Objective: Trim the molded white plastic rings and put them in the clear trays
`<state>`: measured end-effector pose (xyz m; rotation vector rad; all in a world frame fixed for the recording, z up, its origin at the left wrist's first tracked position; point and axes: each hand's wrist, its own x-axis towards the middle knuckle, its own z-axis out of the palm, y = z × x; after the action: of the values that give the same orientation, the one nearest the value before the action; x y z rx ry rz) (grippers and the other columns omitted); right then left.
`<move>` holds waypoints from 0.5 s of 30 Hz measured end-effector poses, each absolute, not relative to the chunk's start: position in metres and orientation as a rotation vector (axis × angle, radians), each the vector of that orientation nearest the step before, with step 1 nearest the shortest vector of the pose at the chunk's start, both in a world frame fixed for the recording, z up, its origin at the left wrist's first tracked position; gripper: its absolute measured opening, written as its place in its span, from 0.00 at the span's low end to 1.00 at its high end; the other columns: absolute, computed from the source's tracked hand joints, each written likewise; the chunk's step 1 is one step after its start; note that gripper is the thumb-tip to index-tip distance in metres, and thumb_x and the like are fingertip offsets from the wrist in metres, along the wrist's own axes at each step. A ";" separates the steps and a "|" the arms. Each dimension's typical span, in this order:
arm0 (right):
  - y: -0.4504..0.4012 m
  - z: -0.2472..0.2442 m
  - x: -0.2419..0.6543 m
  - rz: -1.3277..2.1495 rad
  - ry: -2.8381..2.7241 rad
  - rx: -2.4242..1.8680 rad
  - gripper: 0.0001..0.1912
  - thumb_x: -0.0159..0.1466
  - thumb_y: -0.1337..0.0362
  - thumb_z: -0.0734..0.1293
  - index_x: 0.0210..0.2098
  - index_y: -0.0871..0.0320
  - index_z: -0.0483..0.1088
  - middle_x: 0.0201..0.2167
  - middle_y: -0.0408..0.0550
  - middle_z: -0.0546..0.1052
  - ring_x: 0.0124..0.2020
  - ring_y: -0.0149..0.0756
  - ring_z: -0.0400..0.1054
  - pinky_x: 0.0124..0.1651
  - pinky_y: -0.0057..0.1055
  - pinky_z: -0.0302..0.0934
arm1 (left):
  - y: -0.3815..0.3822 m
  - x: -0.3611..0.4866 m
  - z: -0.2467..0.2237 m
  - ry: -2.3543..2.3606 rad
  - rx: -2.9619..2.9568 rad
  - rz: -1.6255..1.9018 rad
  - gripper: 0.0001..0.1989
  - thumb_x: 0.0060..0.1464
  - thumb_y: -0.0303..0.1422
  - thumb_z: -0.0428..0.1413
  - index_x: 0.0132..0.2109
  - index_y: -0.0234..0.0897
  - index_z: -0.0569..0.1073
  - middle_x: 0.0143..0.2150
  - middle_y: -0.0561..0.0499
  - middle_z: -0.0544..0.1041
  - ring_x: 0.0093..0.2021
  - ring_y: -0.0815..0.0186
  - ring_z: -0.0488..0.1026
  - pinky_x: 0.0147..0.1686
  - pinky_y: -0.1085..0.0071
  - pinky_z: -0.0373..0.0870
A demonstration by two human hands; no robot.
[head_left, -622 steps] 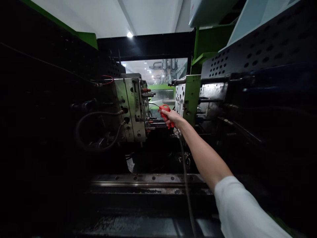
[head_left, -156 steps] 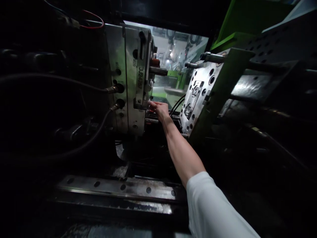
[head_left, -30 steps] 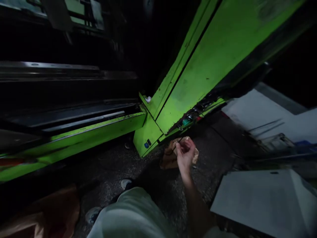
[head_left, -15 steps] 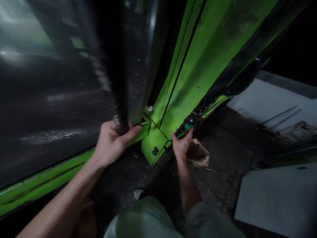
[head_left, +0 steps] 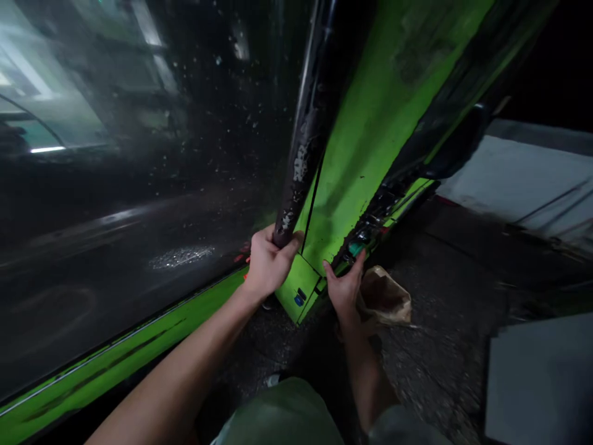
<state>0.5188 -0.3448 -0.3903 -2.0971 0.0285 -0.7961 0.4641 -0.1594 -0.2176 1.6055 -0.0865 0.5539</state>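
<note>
Our left hand now closes around the dark edge of the glass machine door, which has come nearer the green machine frame. Our right hand stays open, fingers spread, just beside a brown paper bag.

Crumpled paper bag on dark floor

Place: factory floor | seen: green moulding-machine housing, guard door, concrete floor

No legible text; blue label on green machine panel unreadable
</note>
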 end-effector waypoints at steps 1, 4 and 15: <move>-0.345 -0.391 0.519 -0.793 0.027 -2.094 0.60 0.64 0.36 0.68 0.77 0.70 0.41 0.73 0.74 0.55 0.74 0.59 0.52 0.74 0.55 0.51 | -0.158 0.463 -0.218 -0.086 1.603 0.556 0.22 0.55 0.35 0.63 0.24 0.38 0.57 0.21 0.57 0.54 0.23 0.70 0.50 0.23 0.68 0.46; -0.345 -0.393 0.519 -0.800 0.008 -2.095 0.61 0.64 0.35 0.68 0.77 0.72 0.41 0.73 0.76 0.55 0.74 0.62 0.53 0.73 0.56 0.53 | -0.157 0.462 -0.221 -0.103 1.592 0.528 0.22 0.55 0.35 0.64 0.25 0.38 0.57 0.22 0.57 0.54 0.24 0.71 0.48 0.24 0.68 0.46; -0.357 -0.396 0.529 -0.957 -0.072 -2.096 0.70 0.55 0.31 0.72 0.75 0.79 0.46 0.67 0.86 0.60 0.68 0.83 0.57 0.64 0.75 0.57 | -0.163 0.466 -0.229 -0.070 1.545 0.521 0.26 0.54 0.42 0.67 0.25 0.38 0.58 0.23 0.56 0.55 0.25 0.70 0.51 0.25 0.68 0.49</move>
<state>0.5293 -0.3568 -0.3960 -2.0958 -0.0723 -0.9570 0.4660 -0.1634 -0.2286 1.5448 -0.0700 0.5210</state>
